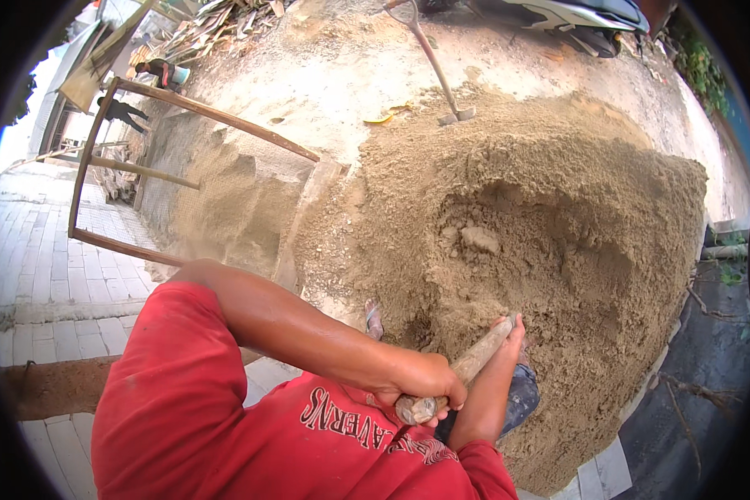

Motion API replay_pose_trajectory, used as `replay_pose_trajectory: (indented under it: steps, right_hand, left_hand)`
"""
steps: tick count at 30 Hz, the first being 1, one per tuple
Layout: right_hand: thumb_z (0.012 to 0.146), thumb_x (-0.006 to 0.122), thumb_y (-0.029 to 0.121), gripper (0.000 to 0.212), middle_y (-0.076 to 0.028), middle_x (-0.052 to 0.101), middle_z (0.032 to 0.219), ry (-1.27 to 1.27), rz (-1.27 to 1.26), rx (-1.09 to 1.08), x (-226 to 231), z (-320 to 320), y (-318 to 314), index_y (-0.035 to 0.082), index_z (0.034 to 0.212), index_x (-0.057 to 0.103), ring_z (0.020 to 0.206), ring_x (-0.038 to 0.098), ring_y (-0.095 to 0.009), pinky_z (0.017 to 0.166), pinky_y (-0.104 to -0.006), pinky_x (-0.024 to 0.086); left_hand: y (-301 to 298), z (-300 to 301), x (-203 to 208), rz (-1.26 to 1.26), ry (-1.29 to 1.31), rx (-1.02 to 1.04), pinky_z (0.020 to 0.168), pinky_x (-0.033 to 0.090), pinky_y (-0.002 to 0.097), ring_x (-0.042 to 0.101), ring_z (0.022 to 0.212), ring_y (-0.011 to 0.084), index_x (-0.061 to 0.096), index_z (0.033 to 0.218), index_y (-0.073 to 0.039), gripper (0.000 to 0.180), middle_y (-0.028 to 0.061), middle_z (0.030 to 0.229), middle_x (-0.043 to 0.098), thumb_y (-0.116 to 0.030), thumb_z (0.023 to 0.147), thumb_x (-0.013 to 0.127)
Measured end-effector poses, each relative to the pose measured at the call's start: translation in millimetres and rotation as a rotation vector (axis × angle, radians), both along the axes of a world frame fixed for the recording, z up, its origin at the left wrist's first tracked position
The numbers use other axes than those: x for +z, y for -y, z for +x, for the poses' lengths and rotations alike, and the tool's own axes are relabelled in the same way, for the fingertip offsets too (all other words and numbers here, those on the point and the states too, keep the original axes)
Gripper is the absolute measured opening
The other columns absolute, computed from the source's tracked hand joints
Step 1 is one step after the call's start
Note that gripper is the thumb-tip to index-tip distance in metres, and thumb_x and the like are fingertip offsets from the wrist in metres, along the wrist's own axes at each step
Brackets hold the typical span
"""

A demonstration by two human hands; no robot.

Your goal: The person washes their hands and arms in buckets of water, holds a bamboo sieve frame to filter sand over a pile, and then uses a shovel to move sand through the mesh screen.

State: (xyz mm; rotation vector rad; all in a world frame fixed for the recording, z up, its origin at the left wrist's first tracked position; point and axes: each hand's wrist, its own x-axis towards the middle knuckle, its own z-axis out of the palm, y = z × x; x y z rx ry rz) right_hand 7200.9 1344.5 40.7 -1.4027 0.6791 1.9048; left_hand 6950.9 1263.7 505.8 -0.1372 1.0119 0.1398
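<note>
The fingers of the left hand are curled tight around the near end of a thick, pale handle, right in front of the red shirt. The right hand grasps that same handle farther along, close to where it drops from sight. The handle slants up and away from the belly, over the near side of a big sand heap; whether a tool head sits past the right hand, I can't make out.

Just beyond, a hollow is scooped into the heap, with a pale clump lying in it. A sandalled foot stands by the heap's left edge. At the far edge a shovel leans at a slant, its blade down at the sand.

Over to the left, a wooden frame is tilted beside the grey paving. Farther back I see one person by a pale blue bucket and a second person nearby, while a motorbike stands beyond the heap on the right
</note>
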Motion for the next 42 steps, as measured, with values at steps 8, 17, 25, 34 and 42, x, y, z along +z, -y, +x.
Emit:
replay_pose_trajectory:
  steps: [8, 17, 25, 34, 42]
  right_hand:
    - [0.090, 0.066, 0.034, 0.032, -0.006, 0.056, 0.080, 0.488, 0.636, 0.043, 271, -44, 15, 0.008, 0.099, 0.051, 0.067, 0.058, -0.017, 0.056, -0.0260, 0.051]
    - [0.094, 0.063, 0.026, 0.036, -0.012, 0.058, 0.096, 0.843, 0.774, 0.298, 417, -263, -6, -0.006, 0.110, 0.055, 0.081, 0.058, -0.022, 0.074, -0.0370, 0.048]
    - [0.098, 0.055, 0.017, 0.027, -0.014, 0.053, 0.098, -0.374, 1.091, 0.732, 574, -635, 251, 0.000, 0.115, 0.044, 0.087, 0.058, -0.025, 0.081, -0.0453, 0.054]
    - [0.090, 0.067, 0.016, 0.026, -0.006, 0.050, 0.070, -0.566, 0.805, 0.406, 485, -642, 260, 0.006, 0.086, 0.043, 0.059, 0.057, -0.019, 0.056, -0.0283, 0.056]
    - [0.092, 0.050, 0.027, 0.023, -0.007, 0.051, 0.077, 0.318, 0.573, 0.356, 306, -354, 143, 0.008, 0.080, 0.043, 0.069, 0.054, -0.023, 0.068, -0.0416, 0.052]
  left_hand:
    - [65, -40, 67, 0.286, 0.124, -0.006, 0.044, 0.047, 0.0310, 0.060, 0.056, 0.0151, 0.057, 0.089, 0.001, 0.021, 0.0064, 0.068, 0.059, -0.018, 0.086, 0.064]
    - [288, -292, -19, 0.950, -0.293, -0.083, 0.062, 0.050, 0.0319, 0.061, 0.073, 0.0150, 0.053, 0.126, -0.005, 0.053, 0.0053, 0.081, 0.061, -0.031, 0.082, 0.069]
    - [593, -306, 181, 0.131, -2.767, -0.087, 0.084, 0.048, 0.0420, 0.062, 0.088, 0.0253, 0.065, 0.089, -0.015, 0.023, 0.0039, 0.089, 0.063, -0.011, 0.069, 0.075]
    - [580, -304, 133, 0.177, -3.249, -0.235, 0.103, 0.034, 0.0458, 0.056, 0.102, 0.0202, 0.069, 0.092, -0.018, 0.023, -0.0004, 0.100, 0.059, -0.011, 0.070, 0.072]
    - [449, -319, -21, 1.025, -2.337, -0.166, 0.106, 0.028, 0.0516, 0.057, 0.104, 0.0222, 0.063, 0.087, -0.013, 0.013, 0.0035, 0.098, 0.060, -0.011, 0.074, 0.062]
